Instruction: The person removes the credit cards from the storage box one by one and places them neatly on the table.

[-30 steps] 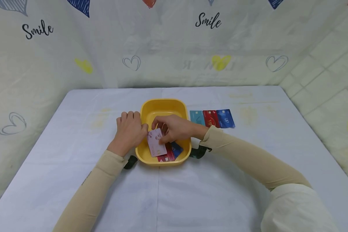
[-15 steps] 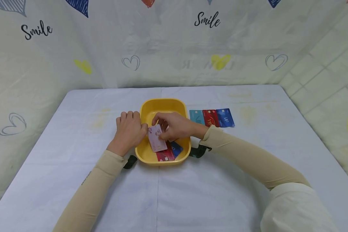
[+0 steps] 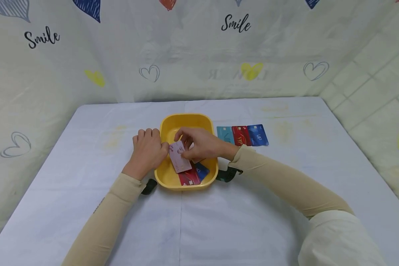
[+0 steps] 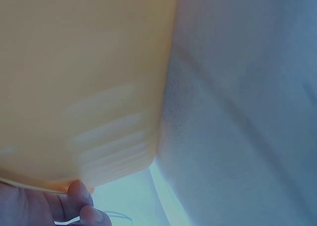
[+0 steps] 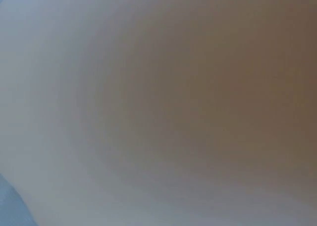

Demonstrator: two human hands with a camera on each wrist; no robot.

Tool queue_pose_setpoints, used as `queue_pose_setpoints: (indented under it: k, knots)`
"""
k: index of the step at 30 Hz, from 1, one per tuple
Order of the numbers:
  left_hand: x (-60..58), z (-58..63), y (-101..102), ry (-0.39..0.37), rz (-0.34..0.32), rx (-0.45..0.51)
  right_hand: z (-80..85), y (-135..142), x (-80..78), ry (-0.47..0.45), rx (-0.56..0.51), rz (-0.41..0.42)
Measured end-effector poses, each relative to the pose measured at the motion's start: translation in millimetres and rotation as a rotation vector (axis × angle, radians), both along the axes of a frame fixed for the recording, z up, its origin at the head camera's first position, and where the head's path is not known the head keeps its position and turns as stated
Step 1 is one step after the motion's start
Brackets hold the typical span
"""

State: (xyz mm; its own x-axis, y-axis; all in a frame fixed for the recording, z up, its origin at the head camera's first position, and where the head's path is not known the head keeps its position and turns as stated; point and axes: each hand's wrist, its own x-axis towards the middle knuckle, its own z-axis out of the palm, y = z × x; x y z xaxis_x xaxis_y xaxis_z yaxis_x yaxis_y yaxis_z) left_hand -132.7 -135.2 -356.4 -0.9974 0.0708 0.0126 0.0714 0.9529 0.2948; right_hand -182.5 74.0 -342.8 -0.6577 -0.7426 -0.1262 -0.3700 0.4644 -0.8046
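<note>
A yellow plastic basin (image 3: 166,176) stands on the table in the head view. My left hand (image 3: 147,149) grips its left rim, thumb toward the inside; the left wrist view shows curled fingers (image 4: 79,198) at the rim. Over the basin my right hand (image 3: 201,143) pinches a pink patterned card (image 3: 180,158) between thumb and fingers. Below that card a red card (image 3: 190,178) and a blue card (image 3: 202,171) lie on the basin floor, partly covered. The right wrist view is a blur with no hand or card recognisable.
Right of the basin a teal card (image 3: 225,134), a red VIP card (image 3: 241,135) and a blue VIP card (image 3: 258,135) lie in a row on the white tablecloth (image 3: 239,221). A printed cloth (image 3: 193,48) hangs behind the table.
My right hand and the pink card have shifted slightly toward the far side of the basin, showing more of the red card. The left hand keeps its hold on the rim.
</note>
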Motion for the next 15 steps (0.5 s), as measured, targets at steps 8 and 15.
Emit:
queue_pose_setpoints:
  k: [8,15]
  knots:
    - [0.9,0.9,1.1,-0.003,0.005,-0.001,-0.3,0.9,0.4,0.017,-0.018,-0.025]
    - [0.8,0.4,1.4,0.001,0.004,-0.010,2.0,1.7,1.7,0.076,-0.010,-0.047]
